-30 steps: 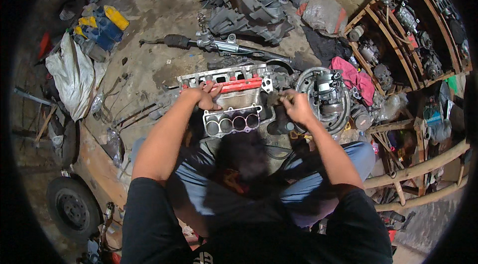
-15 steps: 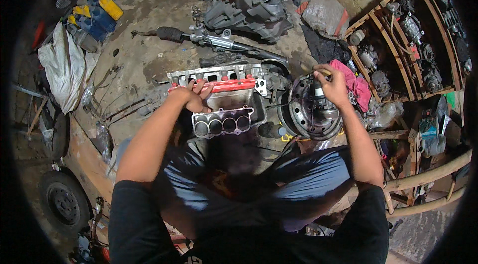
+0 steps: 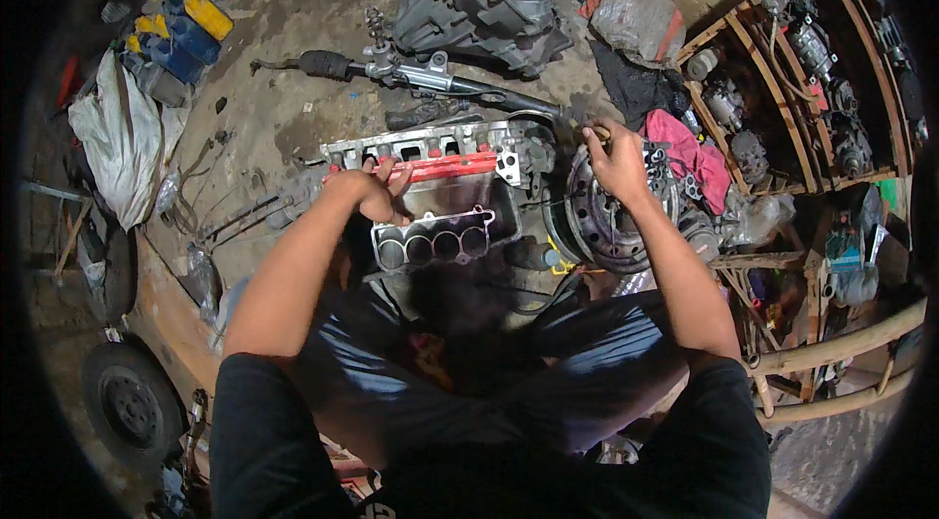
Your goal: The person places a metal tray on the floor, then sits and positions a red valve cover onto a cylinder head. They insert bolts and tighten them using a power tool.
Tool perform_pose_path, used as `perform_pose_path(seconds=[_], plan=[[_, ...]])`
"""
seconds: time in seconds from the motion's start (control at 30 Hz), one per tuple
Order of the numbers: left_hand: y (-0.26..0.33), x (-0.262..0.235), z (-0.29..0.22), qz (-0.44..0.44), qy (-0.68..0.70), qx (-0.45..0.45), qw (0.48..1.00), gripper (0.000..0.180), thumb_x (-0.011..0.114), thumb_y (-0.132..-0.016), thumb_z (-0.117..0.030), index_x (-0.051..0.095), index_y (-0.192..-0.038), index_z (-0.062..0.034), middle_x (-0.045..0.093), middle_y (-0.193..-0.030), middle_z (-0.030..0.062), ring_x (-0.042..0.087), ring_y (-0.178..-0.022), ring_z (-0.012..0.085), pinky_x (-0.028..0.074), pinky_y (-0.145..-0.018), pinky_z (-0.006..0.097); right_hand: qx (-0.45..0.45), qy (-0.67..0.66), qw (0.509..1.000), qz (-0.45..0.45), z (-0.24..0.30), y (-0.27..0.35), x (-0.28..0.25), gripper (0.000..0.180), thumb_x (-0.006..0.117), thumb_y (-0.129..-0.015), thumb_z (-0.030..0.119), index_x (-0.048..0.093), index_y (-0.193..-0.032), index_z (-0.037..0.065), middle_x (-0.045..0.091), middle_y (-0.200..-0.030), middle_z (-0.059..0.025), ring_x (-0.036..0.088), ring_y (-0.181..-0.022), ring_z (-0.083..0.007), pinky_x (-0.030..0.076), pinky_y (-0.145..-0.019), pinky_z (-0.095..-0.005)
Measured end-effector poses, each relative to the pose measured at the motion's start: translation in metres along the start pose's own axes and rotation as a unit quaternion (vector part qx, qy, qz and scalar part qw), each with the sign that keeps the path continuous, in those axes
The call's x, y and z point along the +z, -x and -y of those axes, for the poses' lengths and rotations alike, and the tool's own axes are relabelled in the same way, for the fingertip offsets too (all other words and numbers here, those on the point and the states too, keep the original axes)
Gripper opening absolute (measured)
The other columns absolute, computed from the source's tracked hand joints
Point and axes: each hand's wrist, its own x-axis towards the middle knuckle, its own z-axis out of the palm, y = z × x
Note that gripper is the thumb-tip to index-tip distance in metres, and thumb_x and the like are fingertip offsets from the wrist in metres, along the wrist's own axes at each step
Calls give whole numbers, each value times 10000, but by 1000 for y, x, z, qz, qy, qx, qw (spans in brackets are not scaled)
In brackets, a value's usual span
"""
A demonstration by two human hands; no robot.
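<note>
An engine block (image 3: 432, 240) with several round bores lies in front of me, its pale deck facing me. Behind the bores runs a red strip (image 3: 455, 167) along a silver metal edge. My left hand (image 3: 370, 194) grips the block's left part, fingers over the red strip and thumb near the bore face. My right hand (image 3: 618, 163) is closed around a small tool with a yellowish handle (image 3: 599, 134); its dark end points left, and its exact kind is unclear. Below that hand a steel wheel rim (image 3: 599, 225) stands tilted, partly hidden by my forearm.
Beyond the block lies a steering rack (image 3: 430, 79), with a black plastic housing (image 3: 479, 15) farther off. A pink cloth (image 3: 690, 152) and wooden shelves (image 3: 773, 79) of parts are at right. A white sack (image 3: 117, 142) and a tyre (image 3: 132, 402) are at left.
My right hand has moved left and slightly up with the tool, from over the rim's far side toward the block. My left hand stays on the block.
</note>
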Motion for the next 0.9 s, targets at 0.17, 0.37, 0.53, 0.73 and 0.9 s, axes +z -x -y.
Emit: perform_pose_path(seconds=[0.17, 0.37, 0.53, 0.73, 0.9], plan=[[-26, 17, 20, -33, -23, 46, 998, 978, 410, -925, -751, -121, -1603, -287, -150, -1684, 79, -41, -1542, 407, 125, -1170, 702, -28, 68, 992, 104, -21, 7, 27, 202, 641, -915, 144, 691, -954, -47, 675, -872, -293, 670, -883, -465, 515, -807, -502], [11, 5, 4, -23, 19, 1, 1000, 974, 398, -926, -755, -149, -1595, -305, -153, -1686, 46, -37, -1549, 378, 99, -1145, 742, 26, 16, 999, -15, 14, -6, -1, 226, 671, -909, 173, 701, -936, -49, 686, -849, -286, 692, -830, -437, 522, -738, -451], [9, 4, 4, -34, 13, 11, 999, 974, 420, -911, -763, -133, -1593, -340, -141, -1689, 30, -35, -1552, 363, 106, -1157, 719, -19, 67, 993, 95, -16, 7, 19, 227, 666, -892, 173, 711, -918, -48, 683, -874, -295, 688, -870, -447, 526, -774, -468], [8, 8, 3, -51, 17, -13, 998, 950, 455, -902, -756, -90, -1592, -396, -134, -1689, -5, -22, -1556, 341, 146, -1174, 695, 8, -23, 998, -57, -3, -3, 11, 177, 660, -912, 136, 705, -949, -31, 699, -869, -257, 693, -818, -430, 518, -722, -475], [22, -5, -10, -27, 5, -21, 999, 953, 420, -915, -758, -118, -1595, -362, -156, -1688, -16, -19, -1557, 346, 135, -1150, 717, 39, 120, 989, 77, -32, -3, 25, 249, 652, -922, 188, 704, -890, -53, 672, -839, -301, 685, -858, -441, 512, -800, -498]])
